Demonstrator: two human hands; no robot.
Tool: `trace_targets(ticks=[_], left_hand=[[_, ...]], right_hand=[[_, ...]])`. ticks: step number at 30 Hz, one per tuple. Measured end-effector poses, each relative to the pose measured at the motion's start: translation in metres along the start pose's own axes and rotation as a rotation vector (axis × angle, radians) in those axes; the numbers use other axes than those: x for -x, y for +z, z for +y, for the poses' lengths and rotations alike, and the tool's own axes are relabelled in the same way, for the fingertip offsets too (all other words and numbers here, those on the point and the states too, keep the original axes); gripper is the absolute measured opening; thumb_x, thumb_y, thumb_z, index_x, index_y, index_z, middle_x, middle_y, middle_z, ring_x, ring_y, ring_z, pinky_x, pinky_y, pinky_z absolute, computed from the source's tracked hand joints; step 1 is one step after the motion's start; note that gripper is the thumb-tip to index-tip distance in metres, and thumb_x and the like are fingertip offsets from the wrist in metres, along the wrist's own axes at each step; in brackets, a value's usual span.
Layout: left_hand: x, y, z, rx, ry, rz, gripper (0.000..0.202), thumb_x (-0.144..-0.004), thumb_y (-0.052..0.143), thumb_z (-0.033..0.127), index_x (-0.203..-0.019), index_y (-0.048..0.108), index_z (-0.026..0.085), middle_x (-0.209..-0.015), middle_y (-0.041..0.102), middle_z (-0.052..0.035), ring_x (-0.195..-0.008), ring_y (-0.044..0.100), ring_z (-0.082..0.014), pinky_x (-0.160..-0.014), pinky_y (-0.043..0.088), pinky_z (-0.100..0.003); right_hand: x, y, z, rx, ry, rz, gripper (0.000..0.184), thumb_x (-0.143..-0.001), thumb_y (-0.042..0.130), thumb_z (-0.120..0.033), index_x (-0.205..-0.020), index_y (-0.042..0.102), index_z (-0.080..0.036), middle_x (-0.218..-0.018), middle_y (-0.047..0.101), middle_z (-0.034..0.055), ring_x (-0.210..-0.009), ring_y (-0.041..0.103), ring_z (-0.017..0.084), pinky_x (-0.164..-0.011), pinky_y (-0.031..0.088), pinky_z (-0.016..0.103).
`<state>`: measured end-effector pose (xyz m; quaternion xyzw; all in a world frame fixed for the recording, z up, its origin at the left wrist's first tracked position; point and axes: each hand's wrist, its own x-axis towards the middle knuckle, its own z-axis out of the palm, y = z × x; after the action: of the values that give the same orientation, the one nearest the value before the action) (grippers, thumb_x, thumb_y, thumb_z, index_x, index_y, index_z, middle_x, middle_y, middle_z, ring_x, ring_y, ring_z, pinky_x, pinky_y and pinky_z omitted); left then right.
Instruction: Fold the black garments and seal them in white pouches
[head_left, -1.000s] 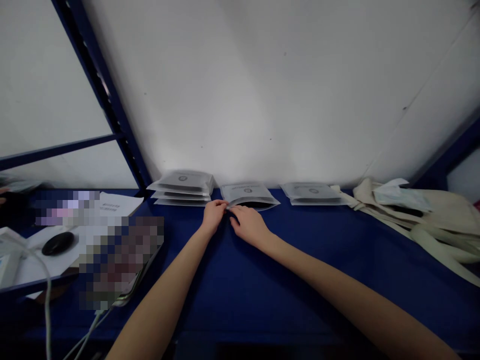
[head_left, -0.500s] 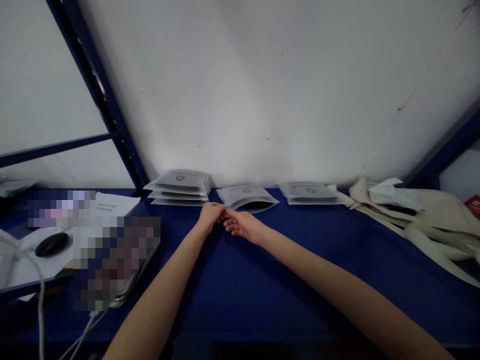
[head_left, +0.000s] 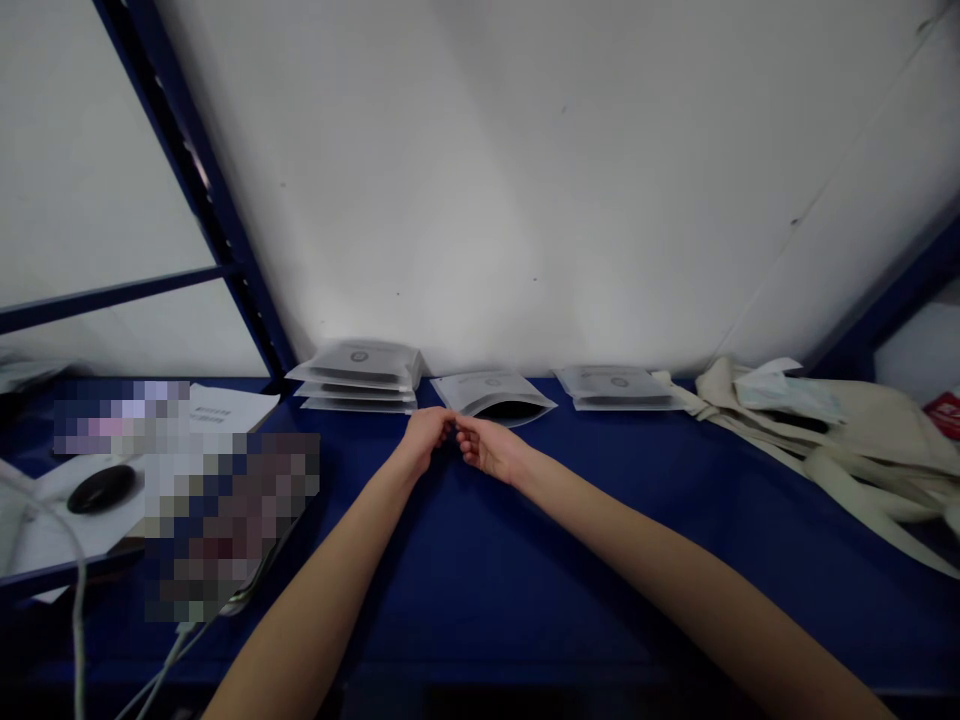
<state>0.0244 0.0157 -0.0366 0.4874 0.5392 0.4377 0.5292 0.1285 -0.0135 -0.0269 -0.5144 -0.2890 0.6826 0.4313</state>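
Observation:
A frosted zip bag with a round printed mark lies against the wall, its mouth gaping toward me and dark inside. Both hands meet at the left end of that mouth. My left hand is closed, thumb and index finger pinching the bag's corner. My right hand pinches the same edge from the right, its other fingers curled below. The fingertips cover the corner, so the slider is hidden. To the left sits a stack of similar bags; to the right, more such bags lie flat.
A blue table runs beneath my arms, with a white wall behind. Left are papers, a black mouse, a blurred-out flat object and white cables. Cream fabric is heaped at right.
Both hands have shifted very slightly right along the bag's edge, and the right fingers are curled a little more. The bags stay in place.

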Motion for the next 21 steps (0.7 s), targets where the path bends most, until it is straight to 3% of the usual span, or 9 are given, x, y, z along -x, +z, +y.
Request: trace_targets(ticks=[6, 13, 21], left_hand=[[0.002, 0.007, -0.001, 0.033, -0.008, 0.022, 0.018, -0.063, 0.056, 0.015, -0.048, 0.046, 0.015, -0.043, 0.04, 0.0065, -0.038, 0.032, -0.0036, -0.042, 0.023, -0.02], [0.006, 0.011, 0.002, 0.056, -0.019, 0.036, 0.018, -0.067, 0.051, 0.012, -0.05, 0.046, 0.015, -0.042, 0.036, 0.0076, -0.038, 0.029, -0.0035, -0.041, 0.021, -0.02], [-0.002, 0.004, 0.003, 0.097, -0.04, 0.077, 0.018, -0.065, 0.051, 0.011, -0.049, 0.045, 0.015, -0.041, 0.034, 0.0081, -0.037, 0.027, -0.0029, -0.039, 0.019, -0.017]], right_hand=[[-0.003, 0.002, 0.002, -0.032, -0.065, 0.057, 0.029, -0.089, 0.045, -0.017, -0.06, 0.045, -0.016, -0.043, 0.038, -0.0092, -0.035, 0.032, 0.002, -0.035, 0.028, 0.012], [-0.003, 0.002, -0.001, -0.046, -0.098, 0.1, 0.026, -0.084, 0.044, -0.013, -0.058, 0.042, -0.017, -0.044, 0.036, -0.0096, -0.034, 0.029, 0.001, -0.035, 0.025, 0.014], [-0.007, -0.011, -0.01, -0.047, -0.15, 0.163, 0.023, -0.079, 0.043, -0.012, -0.057, 0.04, -0.018, -0.044, 0.034, -0.0098, -0.034, 0.024, 0.002, -0.035, 0.024, 0.015]])
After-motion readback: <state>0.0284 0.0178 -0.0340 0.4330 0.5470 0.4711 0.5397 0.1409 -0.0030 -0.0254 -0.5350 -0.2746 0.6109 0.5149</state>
